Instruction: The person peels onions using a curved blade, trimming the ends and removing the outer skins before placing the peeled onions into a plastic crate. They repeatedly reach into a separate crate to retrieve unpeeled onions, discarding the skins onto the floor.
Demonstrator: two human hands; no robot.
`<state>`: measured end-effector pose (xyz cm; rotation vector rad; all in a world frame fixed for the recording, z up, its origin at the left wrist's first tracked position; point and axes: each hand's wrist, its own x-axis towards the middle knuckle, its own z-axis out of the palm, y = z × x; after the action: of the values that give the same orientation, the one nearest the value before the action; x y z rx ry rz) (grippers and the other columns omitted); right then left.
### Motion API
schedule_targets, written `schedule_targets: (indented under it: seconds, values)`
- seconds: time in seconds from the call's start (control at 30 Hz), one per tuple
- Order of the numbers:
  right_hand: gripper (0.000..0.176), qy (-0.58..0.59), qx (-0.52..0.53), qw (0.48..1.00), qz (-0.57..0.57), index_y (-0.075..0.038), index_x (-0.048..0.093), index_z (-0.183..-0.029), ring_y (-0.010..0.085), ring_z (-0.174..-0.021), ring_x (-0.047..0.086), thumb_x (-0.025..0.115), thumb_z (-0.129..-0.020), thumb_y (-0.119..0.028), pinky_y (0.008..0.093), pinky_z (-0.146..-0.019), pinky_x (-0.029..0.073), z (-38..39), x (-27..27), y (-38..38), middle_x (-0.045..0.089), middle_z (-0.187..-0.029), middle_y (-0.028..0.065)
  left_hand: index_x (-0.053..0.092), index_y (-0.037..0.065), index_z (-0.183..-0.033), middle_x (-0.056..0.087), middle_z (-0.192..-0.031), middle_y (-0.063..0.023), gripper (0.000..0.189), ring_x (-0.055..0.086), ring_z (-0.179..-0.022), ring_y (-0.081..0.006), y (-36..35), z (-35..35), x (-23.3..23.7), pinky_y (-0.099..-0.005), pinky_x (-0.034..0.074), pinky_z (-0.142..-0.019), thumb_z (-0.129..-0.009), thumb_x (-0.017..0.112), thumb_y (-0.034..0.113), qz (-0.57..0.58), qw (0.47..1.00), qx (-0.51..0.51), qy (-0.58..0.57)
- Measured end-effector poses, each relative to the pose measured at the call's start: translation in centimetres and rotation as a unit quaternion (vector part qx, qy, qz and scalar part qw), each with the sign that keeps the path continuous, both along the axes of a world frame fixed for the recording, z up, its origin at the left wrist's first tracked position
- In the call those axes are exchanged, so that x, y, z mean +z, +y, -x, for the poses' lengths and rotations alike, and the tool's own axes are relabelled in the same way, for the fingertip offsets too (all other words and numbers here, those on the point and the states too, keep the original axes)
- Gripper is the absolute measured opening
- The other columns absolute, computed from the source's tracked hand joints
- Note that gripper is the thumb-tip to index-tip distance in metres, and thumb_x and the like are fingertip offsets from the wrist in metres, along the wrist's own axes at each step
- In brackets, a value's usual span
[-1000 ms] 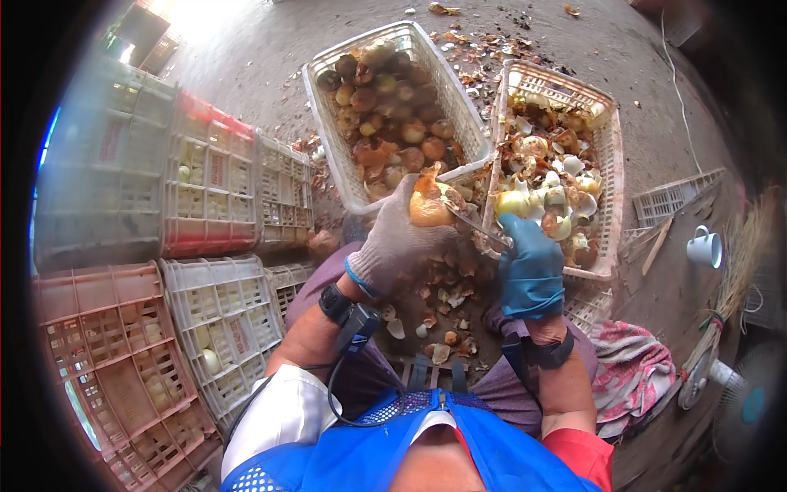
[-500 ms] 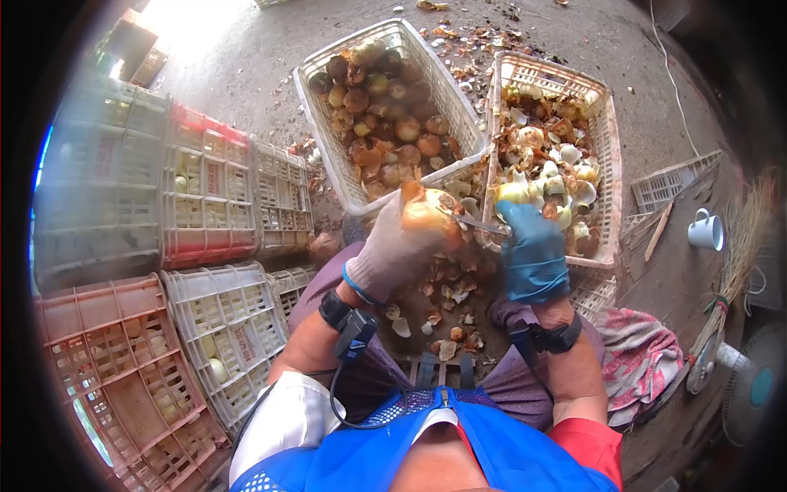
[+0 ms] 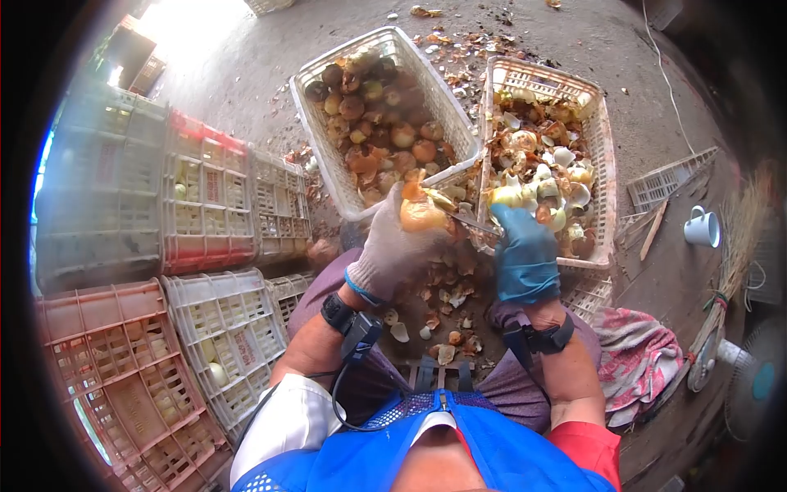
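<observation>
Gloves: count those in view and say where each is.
2: a pale glove on the left hand, which holds an onion, and a blue glove on the right hand, which holds a metal tool.

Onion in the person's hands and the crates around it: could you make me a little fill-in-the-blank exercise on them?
The left hand holds a partly peeled ____. The right hand, which holds a knife, wears a glove coloured ____. Of the two crates in front, the crate of peelings is on the person's ____. More crates are stacked on the person's ____.

Missing words: onion; blue; right; left.
</observation>
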<state>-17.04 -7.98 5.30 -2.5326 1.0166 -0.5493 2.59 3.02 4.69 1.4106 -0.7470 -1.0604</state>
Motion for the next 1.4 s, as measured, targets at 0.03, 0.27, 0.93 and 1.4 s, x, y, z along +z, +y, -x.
schedule_targets:
  seconds: [0.03, 0.27, 0.93, 1.4]
  values:
    - [0.040, 0.002, -0.005, 1.000, 0.014, -0.008, 0.070, -0.115, 0.0370, -0.085, 0.069, 0.062, -0.078, 0.006, 0.0465, -0.075, 0.055, 0.0, -0.1, -0.4, 0.071, -0.095, 0.0153, 0.050, -0.002, -0.136, 0.068, -0.115, -0.0074, 0.070, 0.067, -0.100, -0.0151, -0.1, -0.2, -0.1, -0.0292, 0.057, -0.088, -0.079, 0.085, 0.018, -0.005, 0.998, -0.019, 0.057]
    - [0.040, 0.088, -0.030, 0.995, 0.042, -0.010, 0.068, -0.119, 0.0333, -0.085, 0.070, 0.063, -0.081, 0.003, 0.0435, -0.074, 0.055, -0.4, -0.2, -0.5, 0.071, -0.096, 0.0138, 0.053, -0.001, -0.134, 0.068, -0.117, -0.0077, 0.063, 0.069, -0.103, -0.0161, -0.1, -0.5, -0.2, -0.0294, 0.057, -0.089, -0.082, 0.082, 0.017, 0.005, 0.998, -0.032, 0.051]
    - [0.025, -0.196, -0.089, 0.932, -0.292, -0.003, 0.073, -0.113, 0.0218, -0.078, 0.074, 0.076, -0.091, -0.014, 0.0340, -0.073, 0.059, -0.5, 1.0, 0.0, 0.075, -0.098, 0.0146, 0.050, 0.005, -0.138, 0.072, -0.117, -0.0185, 0.086, 0.072, -0.108, -0.0260, 0.1, 1.7, -0.2, -0.0367, 0.056, -0.097, -0.070, 0.093, 0.033, -0.002, 0.959, -0.104, -0.264]
    - [0.036, -0.204, -0.123, 0.878, -0.416, -0.007, 0.072, -0.120, 0.0124, -0.085, 0.069, 0.077, -0.096, -0.033, 0.0328, -0.079, 0.054, 0.7, -0.5, -0.2, 0.078, -0.096, 0.0074, 0.047, 0.005, -0.142, 0.059, -0.133, -0.0079, 0.096, 0.059, -0.121, -0.0160, -0.5, 0.9, 0.3, -0.0345, 0.051, -0.105, -0.063, 0.100, 0.018, 0.053, 0.993, -0.033, -0.104]
